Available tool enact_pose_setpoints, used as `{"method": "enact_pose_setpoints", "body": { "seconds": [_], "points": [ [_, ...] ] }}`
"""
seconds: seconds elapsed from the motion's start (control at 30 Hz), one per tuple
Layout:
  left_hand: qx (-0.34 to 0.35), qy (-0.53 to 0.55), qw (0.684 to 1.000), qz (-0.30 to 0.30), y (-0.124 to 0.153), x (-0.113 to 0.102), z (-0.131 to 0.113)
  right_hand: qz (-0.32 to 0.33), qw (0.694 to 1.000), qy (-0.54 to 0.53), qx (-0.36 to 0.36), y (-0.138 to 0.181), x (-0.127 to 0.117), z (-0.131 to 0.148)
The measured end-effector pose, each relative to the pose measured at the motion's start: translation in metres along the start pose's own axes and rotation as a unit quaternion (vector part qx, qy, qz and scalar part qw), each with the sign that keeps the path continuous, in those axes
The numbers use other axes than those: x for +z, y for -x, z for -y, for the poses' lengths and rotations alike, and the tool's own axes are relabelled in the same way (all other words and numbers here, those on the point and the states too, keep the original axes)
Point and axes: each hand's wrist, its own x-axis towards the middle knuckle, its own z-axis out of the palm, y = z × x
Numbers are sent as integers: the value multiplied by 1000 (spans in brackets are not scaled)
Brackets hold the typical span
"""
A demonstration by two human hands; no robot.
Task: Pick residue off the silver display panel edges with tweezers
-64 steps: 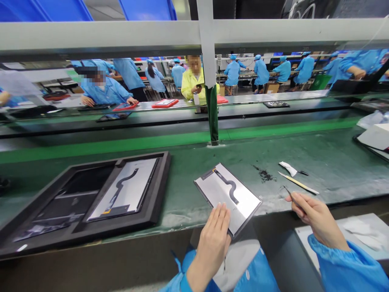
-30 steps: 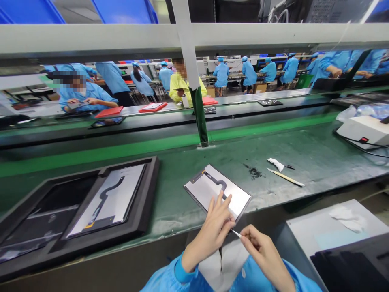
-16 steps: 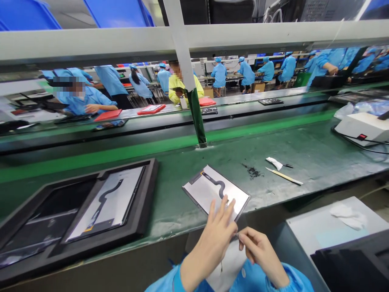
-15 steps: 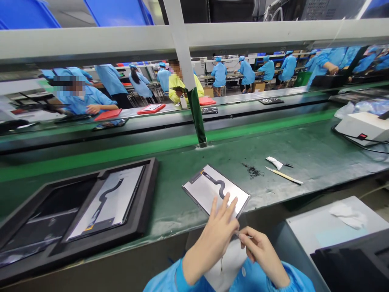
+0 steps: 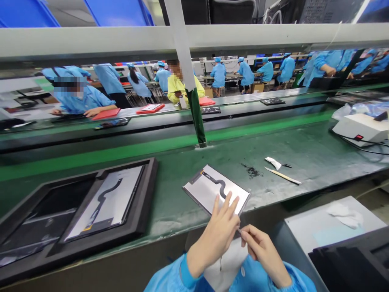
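The display panel (image 5: 214, 186) lies flat at the table's (image 5: 304, 150) near edge, its long axis slanting from the far left toward the near right. The left hand (image 5: 220, 231), fingers spread, presses its near corner; the right hand (image 5: 258, 247) pinches thin tweezers (image 5: 239, 230) just beside that corner, touching the left.

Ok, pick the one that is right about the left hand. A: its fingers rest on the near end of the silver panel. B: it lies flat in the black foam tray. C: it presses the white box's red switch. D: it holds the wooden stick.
A: the left hand has its fingers spread on the near end of the silver panel, which lies on the green bench, right beside the right hand, which pinches a thin tool.
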Motion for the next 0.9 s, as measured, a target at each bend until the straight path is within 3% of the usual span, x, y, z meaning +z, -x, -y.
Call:
{"method": "enact_pose_setpoints", "body": {
  "seconds": [0.1,0.33,0.9],
  "points": [
    [-22,55,998,-6,-4,-2,17,-8,1000,20,5,1,-4,8],
    [-9,64,998,6,28,-9,57,23,999,1,45,-6,-8,10],
    [-21,17,1000,-8,25,2,49,-26,998,39,31,-8,-33,31]
  ]
}}
